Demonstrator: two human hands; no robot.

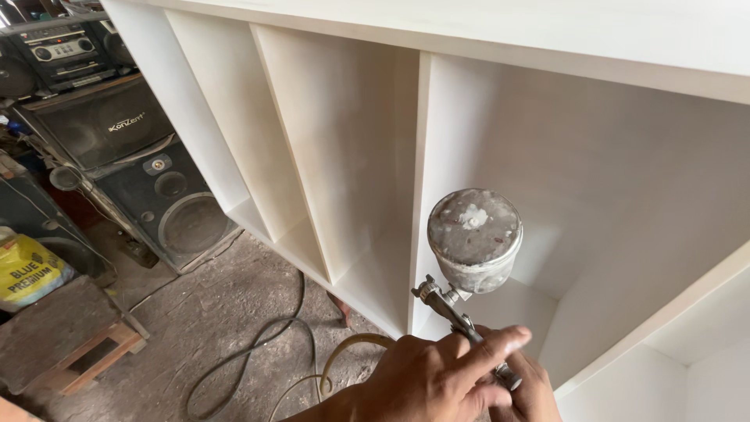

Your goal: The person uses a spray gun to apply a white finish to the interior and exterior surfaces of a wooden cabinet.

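Observation:
My right hand [441, 379] is closed around the handle of a metal spray gun [457, 312], with the thumb lying across the top of it. The gun's paint-crusted metal cup [474, 234] stands up above the hand. Its nozzle [426, 291] points up and left at the front edge of a divider of a white cabinet [351, 156]. The cabinet lies with several open compartments facing me. A yellowish hose [344, 355] curves away below the hand across the floor. My left hand is out of view.
Black loudspeakers [168, 207] with a stereo set [62, 51] on top stand at the left. A yellow sack [27, 270] and a low wooden stand [86, 355] sit at the lower left. A black cable [250, 352] loops over the dirty concrete floor.

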